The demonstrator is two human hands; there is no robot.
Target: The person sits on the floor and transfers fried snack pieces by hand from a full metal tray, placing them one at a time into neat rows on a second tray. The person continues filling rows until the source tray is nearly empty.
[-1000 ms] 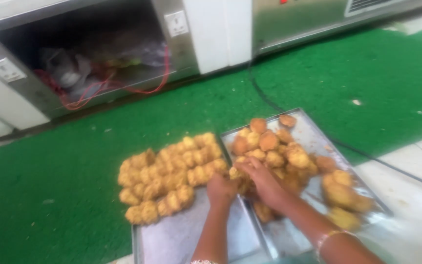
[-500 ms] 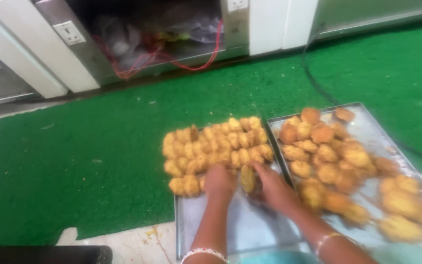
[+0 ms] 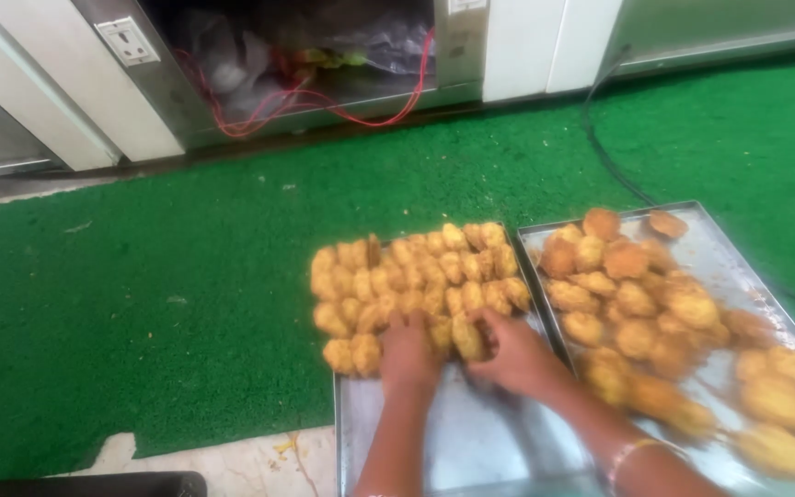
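A: Entry, largest first. Green turf-like mat (image 3: pixel 140 304) fills most of the frame, on the floor. Along the top edge, white and steel cabinet fronts (image 3: pixel 517 46), with a red wire (image 3: pixel 324 106) hanging in the open bay, upper middle.

B: And the trays?

A: Two flat steel trays, lower right. Right-hand steel tray (image 3: pixel 738 267): loosely heaped round golden-brown fried patties (image 3: pixel 637 304). Left-hand steel tray (image 3: pixel 453 442): smaller golden fried pieces packed in tight rows (image 3: pixel 416 276) across its far half; near half is bare metal.

B: Hands?

A: Both at the near edge of the rows, centre-bottom. Left hand (image 3: pixel 409 354): fingers curled down onto the front row, touching pieces; cannot tell whether its grip pinches one. Right hand (image 3: pixel 512 354): grip pinching one small oblong fried piece (image 3: pixel 466 336), held at the row's front edge.

B: Step in hand, by your judgement?

A: Setting pieces into the front row. The next move likely calls for seating this piece snug against its neighbours without nudging the row out of line.
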